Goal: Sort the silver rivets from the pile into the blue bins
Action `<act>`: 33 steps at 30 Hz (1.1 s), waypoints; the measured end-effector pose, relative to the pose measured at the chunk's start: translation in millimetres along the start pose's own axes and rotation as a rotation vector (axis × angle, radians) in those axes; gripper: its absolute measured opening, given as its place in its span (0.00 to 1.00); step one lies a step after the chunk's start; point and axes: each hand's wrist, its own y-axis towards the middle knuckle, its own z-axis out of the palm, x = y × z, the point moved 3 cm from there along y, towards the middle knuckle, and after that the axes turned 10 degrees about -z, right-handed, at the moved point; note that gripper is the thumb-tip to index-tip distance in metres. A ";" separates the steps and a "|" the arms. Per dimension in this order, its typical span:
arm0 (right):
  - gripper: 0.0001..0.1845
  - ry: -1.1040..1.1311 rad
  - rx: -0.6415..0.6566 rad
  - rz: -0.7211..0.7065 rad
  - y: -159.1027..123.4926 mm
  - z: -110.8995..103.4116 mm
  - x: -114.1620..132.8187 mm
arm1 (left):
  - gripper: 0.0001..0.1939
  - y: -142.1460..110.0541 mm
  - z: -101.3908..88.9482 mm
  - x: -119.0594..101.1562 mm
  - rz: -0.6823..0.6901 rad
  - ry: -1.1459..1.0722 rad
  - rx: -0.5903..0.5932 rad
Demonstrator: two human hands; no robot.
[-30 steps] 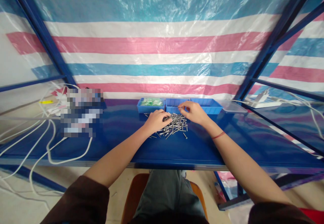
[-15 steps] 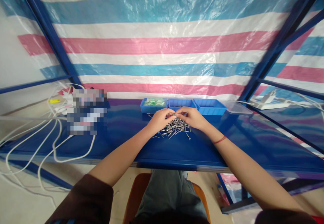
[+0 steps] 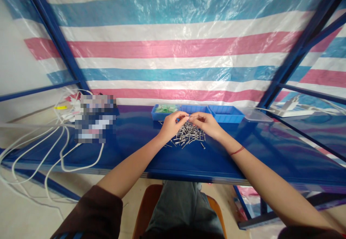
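Observation:
A loose pile of silver metal screws (image 3: 189,135) lies on the blue tabletop. Above its far side, my left hand (image 3: 175,124) and my right hand (image 3: 205,123) meet at the fingertips. Both are closed in a pinch, thumb against fingers; whatever sits between the tips is too small and too covered to make out. A single screw (image 3: 202,145) lies apart at the near right edge of the pile. Just behind my hands stand a blue bin with green and clear contents (image 3: 165,117) and a middle blue bin (image 3: 195,108), partly hidden by my fingers.
Right of these is another blue bin (image 3: 226,118), with a clear plastic lid (image 3: 258,115) beside it. White cables (image 3: 62,152) trail over the table's left side near a blurred-out patch. A white power strip (image 3: 290,109) lies at the right. Blue frame posts and a striped sheet (image 3: 173,48) enclose the back.
Both hands stay pinched together over the pile, their fingertips slightly higher and farther back. A metallic glint between the fingertips before is now hidden. The whole view has shifted slightly.

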 end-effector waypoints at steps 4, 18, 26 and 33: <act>0.19 -0.048 -0.136 -0.081 -0.3 -3.5 8.6 | 0.08 0.4 -0.4 0.5 -0.010 -0.025 0.014; 0.20 -0.593 -0.349 -0.221 9.4 -26.7 -1.1 | 0.17 1.0 7.6 11.4 -0.006 0.150 0.079; 0.17 -0.975 -0.211 -0.165 13.9 -41.6 -10.9 | 0.12 0.8 11.5 12.5 0.052 0.236 0.211; 0.12 -0.730 0.318 0.063 -2.4 -46.5 -9.4 | 0.12 0.5 7.0 8.0 0.065 0.260 0.236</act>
